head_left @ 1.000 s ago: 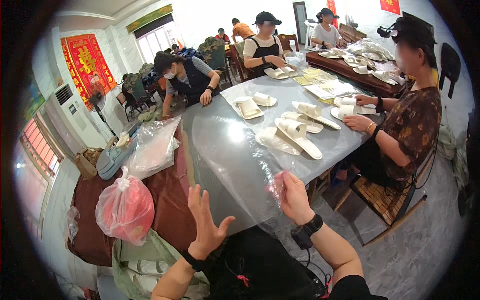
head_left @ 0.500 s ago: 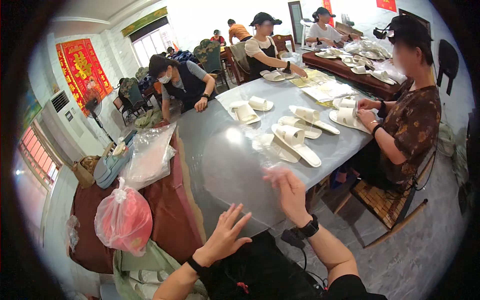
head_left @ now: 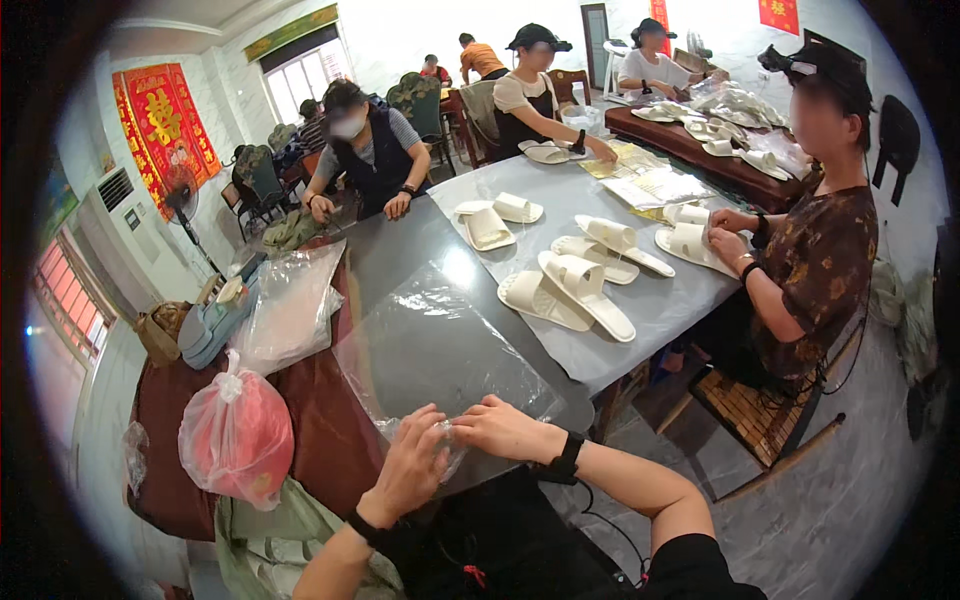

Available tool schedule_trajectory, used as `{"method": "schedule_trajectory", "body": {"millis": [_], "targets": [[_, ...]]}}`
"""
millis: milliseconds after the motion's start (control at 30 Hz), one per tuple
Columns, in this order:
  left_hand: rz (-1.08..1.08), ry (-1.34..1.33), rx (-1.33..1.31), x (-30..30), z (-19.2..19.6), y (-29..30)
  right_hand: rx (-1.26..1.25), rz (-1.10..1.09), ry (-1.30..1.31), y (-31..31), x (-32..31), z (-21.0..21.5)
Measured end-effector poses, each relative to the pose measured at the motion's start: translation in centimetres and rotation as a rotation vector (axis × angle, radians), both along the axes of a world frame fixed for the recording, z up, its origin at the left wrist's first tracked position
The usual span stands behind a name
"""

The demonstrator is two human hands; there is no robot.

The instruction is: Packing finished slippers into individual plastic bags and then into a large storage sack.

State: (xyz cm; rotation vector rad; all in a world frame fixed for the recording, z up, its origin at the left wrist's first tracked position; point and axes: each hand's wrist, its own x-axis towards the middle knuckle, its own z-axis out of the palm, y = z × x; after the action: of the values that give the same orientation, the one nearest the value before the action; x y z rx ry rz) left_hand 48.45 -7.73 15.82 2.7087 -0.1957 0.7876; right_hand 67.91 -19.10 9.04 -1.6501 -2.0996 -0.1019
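Holding the near edge of the film (head_left: 450, 345), we have it spread over the grey worktop (head_left: 395, 240), its left corner reaching toward the brown cloth (head_left: 325, 410). Our left hand (head_left: 413, 455) and right hand (head_left: 500, 430) meet at this edge, close together, and each grip is pinching the gathered film between bent fingers; which fingertips press exactly, we cannot tell. The white slippers (head_left: 588, 293) lie beyond it to the right, and the tied pink bundle (head_left: 240, 425) is well apart on the left.

We judge the film to be very light and soft, with no stiffness to carry its own shape, so it probably wrinkles and floats at a small movement of air. The shine suggests a smooth, rather slippery surface, which may also cling to the worktop or to itself. It seems not fragile in the way of glass, but a sharp pull could stretch or tear it. We think the edge is the best place to take hold, by a thumb-and-finger pinch, with gentle force.
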Motion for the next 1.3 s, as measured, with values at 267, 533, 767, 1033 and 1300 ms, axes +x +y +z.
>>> {"method": "schedule_trajectory", "body": {"millis": [267, 533, 767, 1033, 1300], "targets": [[0.220, 0.482, 0.045, -0.2, -6.3, 3.9, -0.225, -0.090, -0.090, -4.6, -0.3, -1.7], [0.273, 0.414, -0.043, -0.7, -6.9, 4.2, 0.235, -0.290, 0.361, -7.1, 9.6, 2.9], [0.227, 0.337, -0.111, -1.1, -5.5, 3.5, 0.241, -0.950, 0.271, -9.9, 30.1, 3.1], [0.223, 0.288, -0.367, -2.2, -5.2, 3.8, -0.093, -0.700, 0.764, -7.9, 34.4, 2.0], [0.048, 0.355, -0.170, -2.8, -4.5, 3.3, -0.008, -0.936, -0.028, -6.4, 28.8, -0.4]]}}
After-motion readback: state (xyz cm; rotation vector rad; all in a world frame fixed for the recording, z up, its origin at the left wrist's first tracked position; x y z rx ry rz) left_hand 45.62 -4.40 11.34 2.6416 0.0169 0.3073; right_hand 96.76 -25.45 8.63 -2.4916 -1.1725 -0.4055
